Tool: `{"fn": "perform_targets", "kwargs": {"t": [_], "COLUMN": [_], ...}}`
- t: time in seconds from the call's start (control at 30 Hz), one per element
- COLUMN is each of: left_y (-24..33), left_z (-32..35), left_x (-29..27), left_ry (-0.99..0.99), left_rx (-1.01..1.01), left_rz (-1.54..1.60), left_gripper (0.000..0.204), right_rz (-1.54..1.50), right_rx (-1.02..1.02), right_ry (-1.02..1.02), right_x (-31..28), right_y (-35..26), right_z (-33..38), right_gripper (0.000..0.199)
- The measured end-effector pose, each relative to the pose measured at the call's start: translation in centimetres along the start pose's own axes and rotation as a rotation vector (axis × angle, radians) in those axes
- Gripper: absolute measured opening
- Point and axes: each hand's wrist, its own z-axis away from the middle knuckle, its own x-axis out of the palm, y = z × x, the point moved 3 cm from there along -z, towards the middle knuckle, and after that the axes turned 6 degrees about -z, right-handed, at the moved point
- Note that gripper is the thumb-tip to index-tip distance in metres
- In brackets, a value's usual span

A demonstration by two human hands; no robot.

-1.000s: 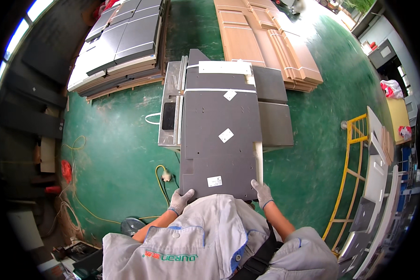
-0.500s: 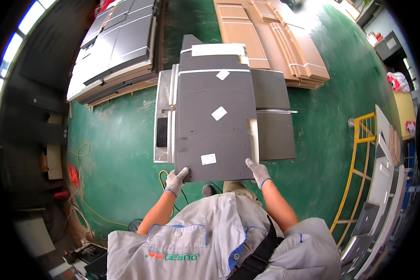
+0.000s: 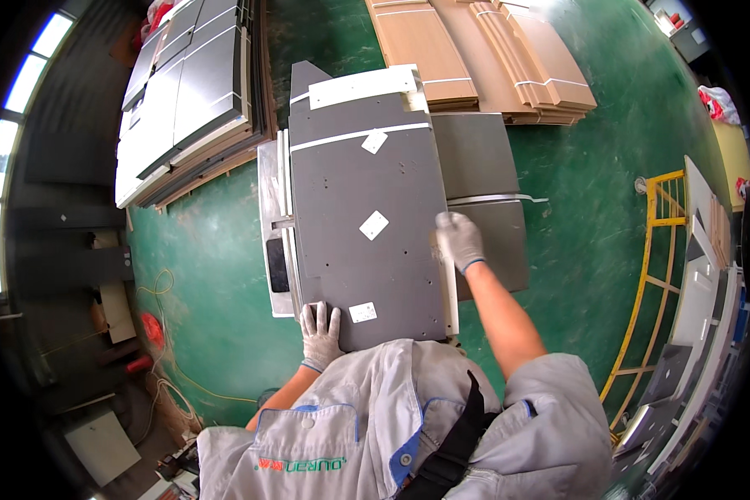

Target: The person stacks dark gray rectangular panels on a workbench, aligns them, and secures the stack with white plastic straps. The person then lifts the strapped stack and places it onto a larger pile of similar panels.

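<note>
The dark grey panel [image 3: 367,225] lies flat atop a stack of boards on the bench [image 3: 268,217]. The gloved left hand [image 3: 320,333] presses spread, unclenched fingers on its near edge, while the gloved right hand [image 3: 458,240] has fingers curled over the right edge. Sliding it squarely probably calls for even pressure from both hands, keeping edges aligned with the stack below.

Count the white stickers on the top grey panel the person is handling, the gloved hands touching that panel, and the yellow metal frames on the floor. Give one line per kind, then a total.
White stickers on the top grey panel: 3, at
Gloved hands on the panel: 2, left hand, right hand
Yellow metal frames: 1
Total: 6
</note>
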Motion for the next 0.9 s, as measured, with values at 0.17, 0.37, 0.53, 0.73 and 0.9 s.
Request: {"fn": "perform_targets", "kwargs": {"t": [0.17, 0.37, 0.53, 0.73, 0.9], "left_y": [-1.1, -1.4, -0.7, -1.8, -5.3], "left_z": [0.1, -0.4, -0.1, 0.1, -4.7], "left_x": [-0.2, -0.2, 0.8, 2.7, -5.7], "left_ry": [-0.066, -0.064, 0.062, 0.055, -0.019], "left_rx": [0.026, 0.054, -0.008, 0.067, 0.141], "left_rz": [0.025, 0.03, 0.051, -0.144, 0.327], "left_gripper": [0.111, 0.108, 0.106, 0.088, 0.095], "right_rz": [0.46, -0.894, -1.615, -0.071, 0.186], "right_rx": [0.266, 0.309, -0.246, -0.294, -0.559], "right_ry": [0.777, 0.822, 0.18, 0.381, 0.388], "right_x": [-9.8, -17.4, -13.8, -1.1, 1.4], "right_y": [4.8, 16.4, 5.3, -6.6, -9.3], "right_z": [-8.0, -16.3, -13.3, -4.0, -5.9], "right_gripper": [0.086, 0.037, 0.021, 0.036, 0.035]}}
